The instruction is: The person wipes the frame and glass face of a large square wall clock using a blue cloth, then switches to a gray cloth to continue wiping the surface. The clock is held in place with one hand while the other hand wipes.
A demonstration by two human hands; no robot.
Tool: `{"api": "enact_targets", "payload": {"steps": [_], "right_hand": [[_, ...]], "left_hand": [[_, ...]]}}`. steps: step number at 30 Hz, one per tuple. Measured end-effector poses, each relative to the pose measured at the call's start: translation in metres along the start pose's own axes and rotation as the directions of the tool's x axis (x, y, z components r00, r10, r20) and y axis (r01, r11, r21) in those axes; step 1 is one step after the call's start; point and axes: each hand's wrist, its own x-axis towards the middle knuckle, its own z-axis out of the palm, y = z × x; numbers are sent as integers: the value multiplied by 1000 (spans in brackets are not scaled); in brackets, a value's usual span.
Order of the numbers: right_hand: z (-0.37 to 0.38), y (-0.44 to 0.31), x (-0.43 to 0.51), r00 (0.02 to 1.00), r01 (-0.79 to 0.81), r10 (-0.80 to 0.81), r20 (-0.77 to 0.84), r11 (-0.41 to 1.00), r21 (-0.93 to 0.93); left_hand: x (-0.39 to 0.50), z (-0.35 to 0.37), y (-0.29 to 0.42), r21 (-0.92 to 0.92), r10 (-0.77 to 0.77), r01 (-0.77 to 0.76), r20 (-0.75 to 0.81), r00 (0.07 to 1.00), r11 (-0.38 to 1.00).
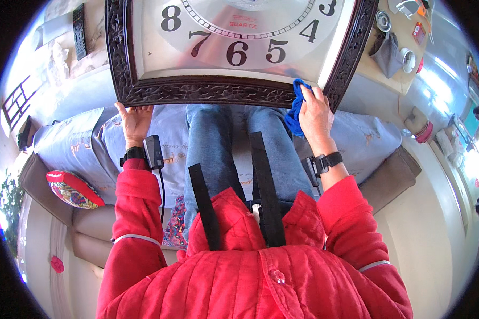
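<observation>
A large wall clock (231,48) with a dark carved frame (207,91) is held up before me, its upper part cut off by the picture's top edge. Black numerals from 3 to 8 show on its pale dial. My left hand (137,123) supports the frame's lower left corner from below, palm up, with the fingertips hidden behind the frame. Near the lower right corner, my right hand (316,115) holds a blue cloth (297,107) against the frame's bottom rail, and part of the cloth hangs below it.
Behind my legs stretches a sofa with a pale blue cover (367,135); a red-edged patterned cushion (74,189) lies at its left. A remote control (79,32) rests on a surface at upper left. At upper right, a table holds a grey pouch (386,56) and a tape roll (408,60).
</observation>
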Motion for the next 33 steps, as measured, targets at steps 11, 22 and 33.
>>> {"api": "enact_targets", "payload": {"steps": [11, 22, 33], "right_hand": [[7, 42, -24, 992, -123, 122, -14, 985, -119], [9, 10, -24, 998, 63, -63, -6, 998, 4], [19, 30, -35, 980, -200, 201, -1, 980, 14]], "left_hand": [[-1, 4, -3, 19, 20, -19, -6, 1000, 1000], [8, -12, 5, 34, -7, 7, 8, 1000, 999], [-1, 6, -4, -2, 13, -13, -1, 1000, 1000]]}}
